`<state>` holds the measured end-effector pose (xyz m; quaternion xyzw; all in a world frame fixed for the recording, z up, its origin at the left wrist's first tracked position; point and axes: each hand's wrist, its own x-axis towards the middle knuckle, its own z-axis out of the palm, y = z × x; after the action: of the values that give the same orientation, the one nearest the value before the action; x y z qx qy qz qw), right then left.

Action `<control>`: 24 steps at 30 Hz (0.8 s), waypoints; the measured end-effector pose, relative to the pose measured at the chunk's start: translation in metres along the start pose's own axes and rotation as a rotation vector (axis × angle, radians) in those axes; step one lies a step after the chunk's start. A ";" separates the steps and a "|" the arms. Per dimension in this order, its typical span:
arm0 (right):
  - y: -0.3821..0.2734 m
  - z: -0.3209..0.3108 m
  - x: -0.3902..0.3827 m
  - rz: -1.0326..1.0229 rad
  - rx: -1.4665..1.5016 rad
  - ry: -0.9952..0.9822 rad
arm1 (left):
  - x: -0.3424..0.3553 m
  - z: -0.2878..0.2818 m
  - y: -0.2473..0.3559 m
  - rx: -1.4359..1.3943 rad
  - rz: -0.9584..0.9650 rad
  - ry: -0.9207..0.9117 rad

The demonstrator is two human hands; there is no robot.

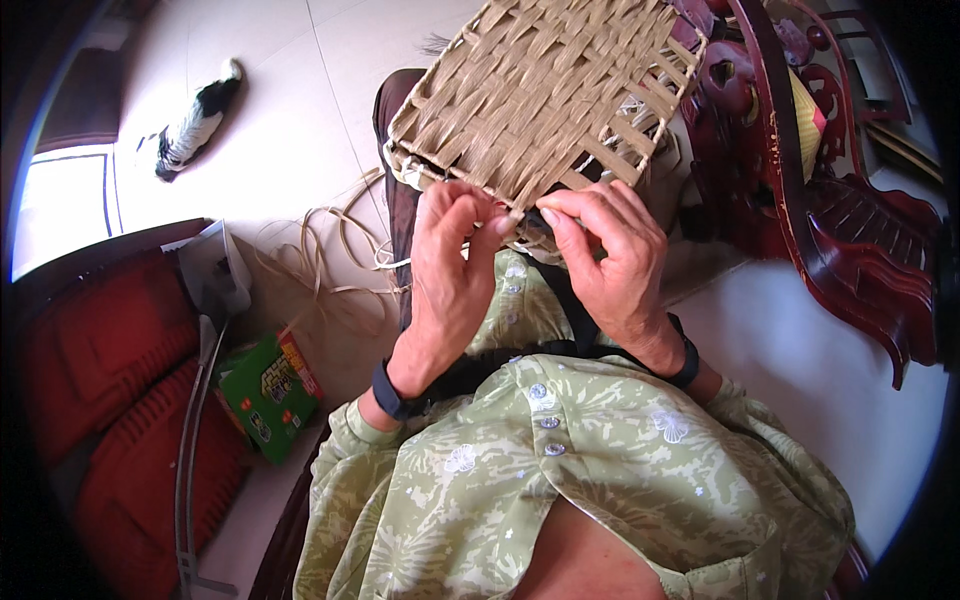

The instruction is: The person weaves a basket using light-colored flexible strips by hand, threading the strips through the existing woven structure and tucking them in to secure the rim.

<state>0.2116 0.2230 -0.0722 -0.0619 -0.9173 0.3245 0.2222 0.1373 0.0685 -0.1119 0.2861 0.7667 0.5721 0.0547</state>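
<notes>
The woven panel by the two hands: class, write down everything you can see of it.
The woven panel is tan, roughly rectangular, and looks made of flat plant-fibre strips crossing over and under. It lies at a slant, its far end cut off by the picture's top edge. Most of the weave is dense; along the right side, separate strips leave open gaps. The left hand and right hand meet its near edge, fingertips close together; exactly what they grip is too small to tell.

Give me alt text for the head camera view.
A person's left hand and right hand work at the near edge of a tan, rectangular, woven basketry piece. Thin, pale loose strips curl across the light tiled floor.
</notes>
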 end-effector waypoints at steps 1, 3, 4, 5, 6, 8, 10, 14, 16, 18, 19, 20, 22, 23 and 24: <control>0.000 0.001 0.000 -0.035 -0.013 0.016 | -0.001 -0.003 0.005 0.035 0.024 -0.031; 0.004 0.004 -0.003 -0.077 -0.012 0.033 | -0.002 -0.008 0.008 0.096 0.104 -0.087; 0.005 0.004 -0.004 -0.081 -0.020 0.031 | -0.002 -0.009 0.009 0.007 0.012 -0.121; 0.006 0.006 -0.006 -0.099 -0.014 0.042 | -0.005 -0.011 0.010 -0.078 -0.086 -0.156; 0.006 0.006 -0.006 -0.093 -0.005 0.046 | -0.006 -0.013 0.010 -0.162 -0.184 -0.190; 0.006 0.005 -0.006 -0.079 0.012 0.052 | -0.003 -0.020 0.006 -0.130 -0.132 -0.264; 0.007 0.004 -0.006 -0.087 0.020 0.057 | 0.005 -0.027 0.013 -0.121 -0.090 -0.339; 0.008 0.003 -0.005 -0.082 0.035 0.050 | 0.005 -0.026 0.002 -0.153 0.012 -0.335; 0.006 0.001 -0.004 -0.082 0.038 0.034 | 0.004 -0.027 0.003 -0.172 -0.010 -0.322; 0.007 0.000 -0.003 -0.103 0.041 0.029 | 0.006 -0.031 0.001 -0.137 0.033 -0.324; 0.007 -0.001 -0.003 -0.084 0.051 0.012 | 0.007 -0.031 0.002 -0.101 0.090 -0.322; 0.007 -0.004 -0.001 -0.070 0.061 -0.003 | 0.007 -0.031 0.008 -0.169 -0.106 -0.321; 0.006 -0.006 -0.001 -0.058 0.068 -0.030 | 0.004 -0.031 0.025 -0.305 -0.496 -0.316; 0.006 -0.009 0.000 -0.062 0.060 -0.034 | 0.007 -0.032 0.025 -0.452 -0.554 -0.341; 0.005 -0.011 0.001 -0.066 0.050 -0.037 | 0.010 -0.036 0.028 -0.437 -0.583 -0.382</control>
<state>0.2150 0.2338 -0.0675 -0.0200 -0.9144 0.3409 0.2172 0.1251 0.0482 -0.0716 0.1397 0.6520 0.6187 0.4154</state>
